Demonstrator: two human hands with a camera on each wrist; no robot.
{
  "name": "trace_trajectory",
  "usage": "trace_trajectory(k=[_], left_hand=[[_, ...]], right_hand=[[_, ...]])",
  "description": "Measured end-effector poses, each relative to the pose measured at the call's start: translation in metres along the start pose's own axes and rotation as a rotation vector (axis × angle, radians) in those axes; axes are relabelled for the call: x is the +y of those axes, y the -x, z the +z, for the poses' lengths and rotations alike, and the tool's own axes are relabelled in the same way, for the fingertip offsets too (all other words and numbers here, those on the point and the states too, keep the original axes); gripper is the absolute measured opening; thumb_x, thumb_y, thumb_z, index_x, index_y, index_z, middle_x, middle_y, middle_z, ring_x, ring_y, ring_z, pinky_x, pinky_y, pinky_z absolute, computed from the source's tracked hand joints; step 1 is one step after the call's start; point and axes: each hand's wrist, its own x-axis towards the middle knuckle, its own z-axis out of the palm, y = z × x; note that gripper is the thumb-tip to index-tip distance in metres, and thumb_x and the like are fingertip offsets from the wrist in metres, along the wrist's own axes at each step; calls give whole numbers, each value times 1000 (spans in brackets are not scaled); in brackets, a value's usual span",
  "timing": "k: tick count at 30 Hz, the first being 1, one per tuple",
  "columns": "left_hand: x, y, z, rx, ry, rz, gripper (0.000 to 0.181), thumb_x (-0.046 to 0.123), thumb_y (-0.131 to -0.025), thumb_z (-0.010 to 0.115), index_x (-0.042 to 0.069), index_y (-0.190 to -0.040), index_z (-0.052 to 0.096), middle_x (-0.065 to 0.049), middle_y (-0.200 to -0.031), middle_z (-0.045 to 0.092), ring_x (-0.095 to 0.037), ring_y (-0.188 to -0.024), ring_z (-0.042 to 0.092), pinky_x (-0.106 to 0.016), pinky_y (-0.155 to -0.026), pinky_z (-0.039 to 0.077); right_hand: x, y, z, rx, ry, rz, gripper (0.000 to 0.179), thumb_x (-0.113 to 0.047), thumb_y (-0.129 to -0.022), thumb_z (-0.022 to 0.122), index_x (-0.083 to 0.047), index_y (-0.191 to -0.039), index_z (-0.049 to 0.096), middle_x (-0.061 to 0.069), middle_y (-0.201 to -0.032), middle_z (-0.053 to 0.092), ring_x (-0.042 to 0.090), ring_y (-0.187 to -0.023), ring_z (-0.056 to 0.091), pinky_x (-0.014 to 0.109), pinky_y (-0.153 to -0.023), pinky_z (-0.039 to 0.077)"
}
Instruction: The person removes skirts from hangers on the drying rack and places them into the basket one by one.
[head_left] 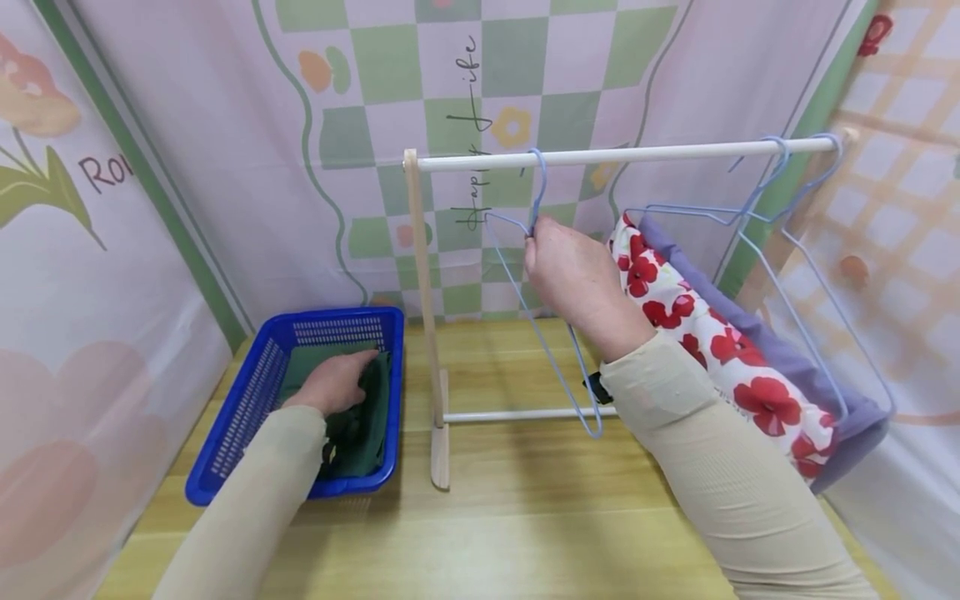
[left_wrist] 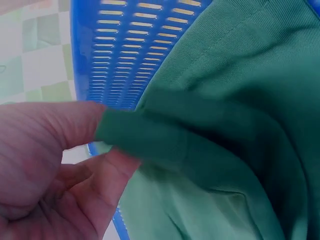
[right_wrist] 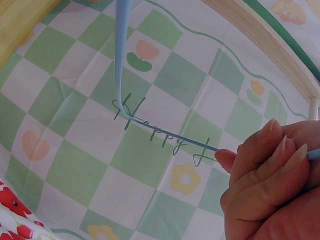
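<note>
"Left side?"

"In the blue basket (head_left: 337,314), your left grip (head_left: 333,385), the nearer hand, pinches an edge of the green cloth (left_wrist: 225,50); its long axis is unclear, being bunched and blurred."

"Right of it?"

"Past the wooden upright (head_left: 423,292), the blue hanger (right_wrist: 120,60) hooks over the rail (head_left: 637,154), long axis slanting toward you, neck held in your right grip (head_left: 573,271)."

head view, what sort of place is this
Probably an indoor tabletop laundry-hanging setup, perhaps staged: a clothes rack stands on a wood-grain surface, beside a blue plastic basket holding green fabric, with printed "Happy Life" cloth behind.
</note>
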Motion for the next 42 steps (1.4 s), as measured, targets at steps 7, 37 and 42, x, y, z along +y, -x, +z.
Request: trace_trajectory(k=[7,37,42], left_hand=[[5,4,-3,-31,59,46,68,6,-97,66,6,-160,39,-24,-153,52,-14,-61,68,-53,-97,56],[14,10,-11,79,41,83,61,18,-103,66,3,-157,42,-23,-151,55,-36,-117,69,-58,-110,48],[18,12,-20,161,66,116,60,19,-103,66,3,-156,44,-22,-145,60,-40,-128,62,-57,-107,50]], right_hand=[[-1,1,1,17,14,1,30,-24,-109,41,-2,-108,60,19,-87,65,39,-82,67,60,-77,56],[-3,1,2,5,17,9,30,-24,-110,41,-1,-112,60,19,-90,67,37,-79,66,57,-72,57],[-3,1,1,8,16,6,30,-24,-110,41,-1,-112,60,19,-90,67,36,-78,65,57,-71,58]])
